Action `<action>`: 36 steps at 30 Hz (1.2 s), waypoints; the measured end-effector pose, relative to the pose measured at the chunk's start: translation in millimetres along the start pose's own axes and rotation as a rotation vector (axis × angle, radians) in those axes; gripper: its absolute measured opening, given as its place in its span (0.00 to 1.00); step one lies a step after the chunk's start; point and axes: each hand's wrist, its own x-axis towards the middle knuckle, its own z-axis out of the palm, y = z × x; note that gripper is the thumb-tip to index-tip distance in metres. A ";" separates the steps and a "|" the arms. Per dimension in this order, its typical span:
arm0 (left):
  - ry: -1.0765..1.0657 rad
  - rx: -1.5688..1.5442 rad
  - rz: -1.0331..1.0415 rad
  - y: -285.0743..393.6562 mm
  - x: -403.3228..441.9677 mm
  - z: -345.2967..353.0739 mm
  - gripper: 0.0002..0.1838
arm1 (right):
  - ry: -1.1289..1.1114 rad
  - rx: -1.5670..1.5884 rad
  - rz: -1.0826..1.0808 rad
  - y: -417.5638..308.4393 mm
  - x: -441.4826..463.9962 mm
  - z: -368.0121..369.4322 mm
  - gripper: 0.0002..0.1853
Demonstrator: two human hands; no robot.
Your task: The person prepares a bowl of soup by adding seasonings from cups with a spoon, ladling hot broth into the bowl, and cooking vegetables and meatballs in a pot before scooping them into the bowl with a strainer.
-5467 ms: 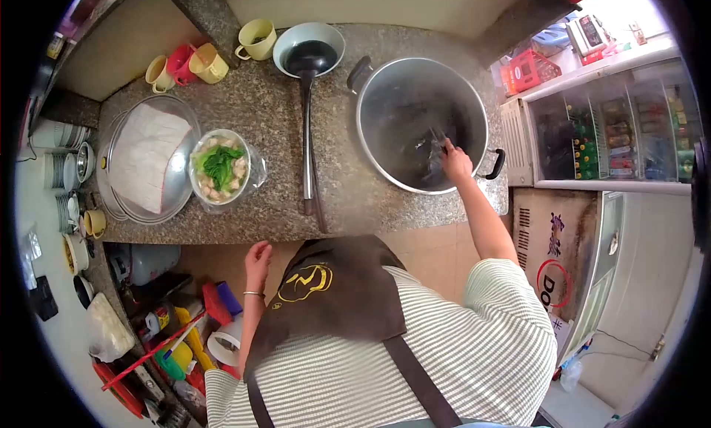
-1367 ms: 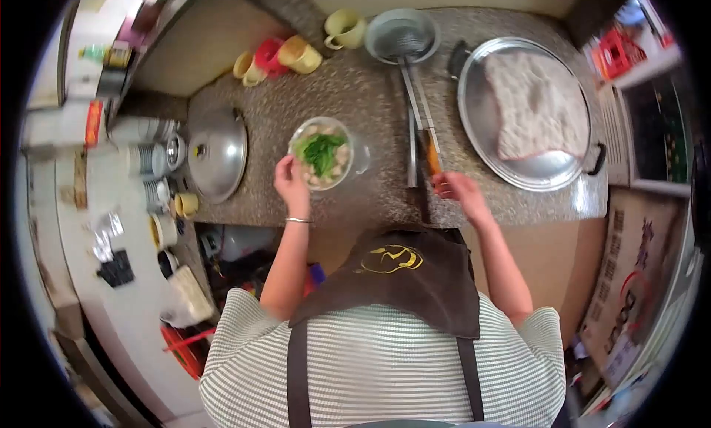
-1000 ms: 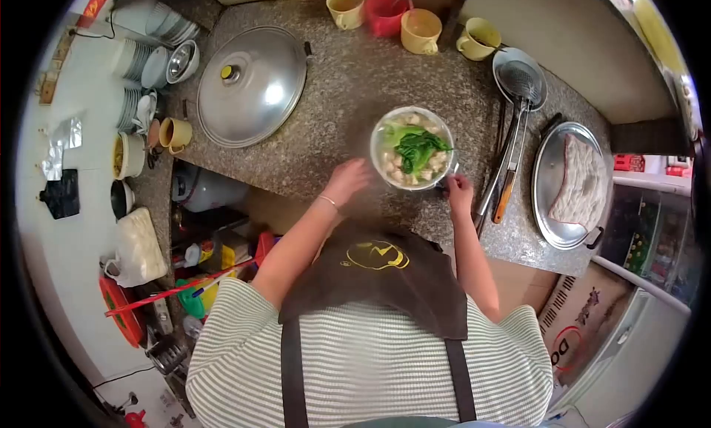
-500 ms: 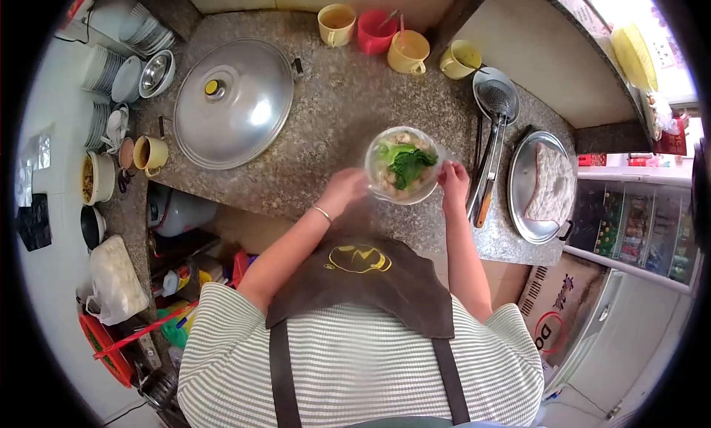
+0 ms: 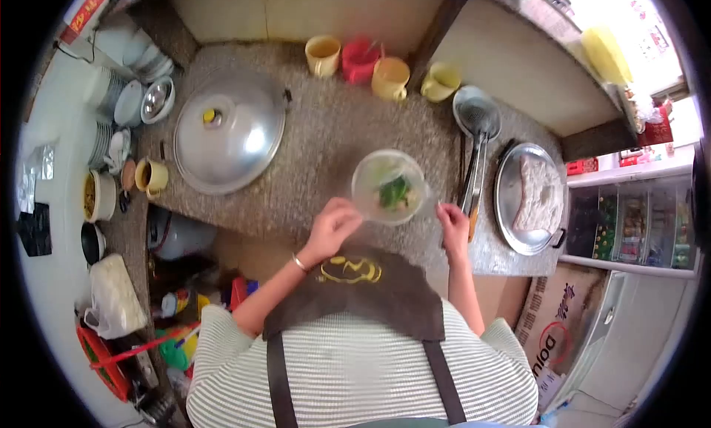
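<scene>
A round bowl [image 5: 368, 178] of food with green leaves [image 5: 394, 194] and pale pieces stands on the stone counter in front of me. A hazy layer of thin clear plastic [image 5: 430, 198] lies over it and reaches out at its right side; whether this is a bag or a film I cannot tell. At the bowl's lower left, my left hand [image 5: 330, 228] is closed in a pinch by the rim. My right hand [image 5: 454, 226] pinches at the right, a little apart from the bowl, at the edge of the plastic.
A large domed metal lid [image 5: 241, 143] lies at left on the counter [image 5: 311, 143]. Several mugs [image 5: 324, 56] line the back wall. To the right are a strainer [image 5: 474, 111] and a metal tray [image 5: 511, 232] bearing a whitish slab [image 5: 538, 195]. Stacked dishes [image 5: 101, 143] stand far left.
The view has tilted, so the counter sits lower. The bowl's contents look hazier under the plastic. My hands have moved a little lower beside the bowl, the right one farther from its rim.
</scene>
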 end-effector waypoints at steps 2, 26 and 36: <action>0.088 0.076 0.166 11.4 13.2 2.5 0.06 | 0.054 0.082 -0.066 -12.1 -5.6 -2.8 0.07; -0.260 -0.407 -0.121 1.1 83.2 68.3 0.10 | -0.232 -0.165 -0.472 -69.8 8.3 20.1 0.08; -0.166 0.724 0.379 24.6 91.5 46.2 0.03 | -0.200 0.023 -0.449 -43.2 29.8 38.2 0.14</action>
